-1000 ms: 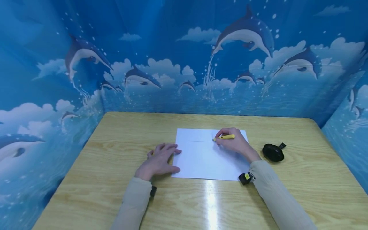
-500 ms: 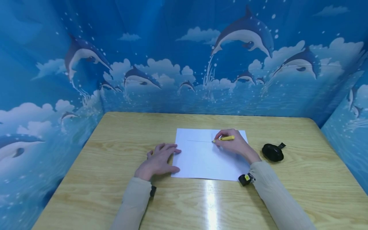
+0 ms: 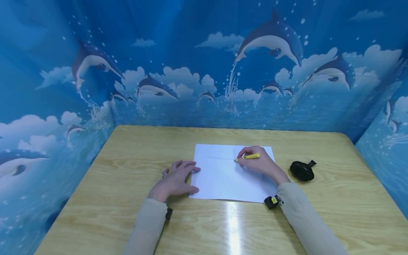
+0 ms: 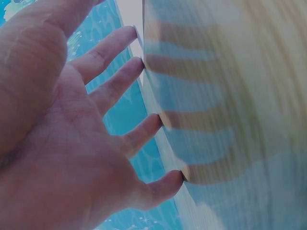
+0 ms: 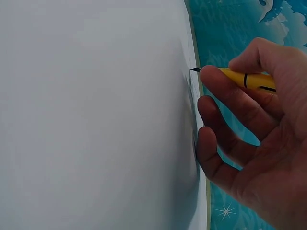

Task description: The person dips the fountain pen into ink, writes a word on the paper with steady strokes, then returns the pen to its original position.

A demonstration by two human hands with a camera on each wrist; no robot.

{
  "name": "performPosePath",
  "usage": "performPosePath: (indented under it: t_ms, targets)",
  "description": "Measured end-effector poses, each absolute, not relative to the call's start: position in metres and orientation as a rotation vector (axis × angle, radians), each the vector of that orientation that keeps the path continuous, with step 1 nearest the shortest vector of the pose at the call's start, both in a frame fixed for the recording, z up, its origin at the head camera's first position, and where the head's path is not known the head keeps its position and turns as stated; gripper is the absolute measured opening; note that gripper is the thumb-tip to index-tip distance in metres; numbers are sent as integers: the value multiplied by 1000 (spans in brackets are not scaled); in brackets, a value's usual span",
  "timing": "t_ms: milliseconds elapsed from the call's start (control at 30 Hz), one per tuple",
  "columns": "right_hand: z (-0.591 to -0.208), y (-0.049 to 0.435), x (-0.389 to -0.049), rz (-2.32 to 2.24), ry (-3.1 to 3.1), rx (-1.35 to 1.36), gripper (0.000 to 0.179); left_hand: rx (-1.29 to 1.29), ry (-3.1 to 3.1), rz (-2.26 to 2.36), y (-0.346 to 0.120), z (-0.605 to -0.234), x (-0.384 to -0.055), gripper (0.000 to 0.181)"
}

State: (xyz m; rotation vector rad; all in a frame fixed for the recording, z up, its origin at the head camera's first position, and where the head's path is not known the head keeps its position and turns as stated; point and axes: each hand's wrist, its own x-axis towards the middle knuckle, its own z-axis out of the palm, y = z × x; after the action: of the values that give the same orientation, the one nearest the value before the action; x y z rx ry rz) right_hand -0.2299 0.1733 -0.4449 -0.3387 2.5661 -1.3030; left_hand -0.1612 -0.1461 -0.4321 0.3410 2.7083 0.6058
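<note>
A white sheet of paper (image 3: 216, 177) lies on the table, bearing a thin horizontal line and a short vertical line that meets its right end. My right hand (image 3: 259, 163) pinches a yellow fountain pen (image 3: 253, 156) between thumb and fingers. In the right wrist view the dark nib of the fountain pen (image 5: 235, 76) points at the sheet, touching or very near it. Fingers of my left hand (image 3: 173, 180) are spread, with fingertips and thumb at the sheet's left edge; in the left wrist view the left hand (image 4: 81, 139) has its fingertips down on the surface.
A small black oval object with a tab (image 3: 301, 171) sits right of the paper on the wooden table (image 3: 127, 152). A blue curtain with dolphins (image 3: 191, 53) stands behind the table and at both sides. Wrist cameras are strapped at both sleeves.
The fountain pen tip in my right hand has moved slightly toward me, from about the horizontal line to a little below it. My left hand has stayed at the paper's edge.
</note>
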Motion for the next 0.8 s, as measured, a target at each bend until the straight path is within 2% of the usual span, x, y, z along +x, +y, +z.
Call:
performPosePath:
  t_ms: [800]
  targets:
    - [-446,171,-223,-1318,2492,-300,12,322,2696,618,-146,-431,-162,68]
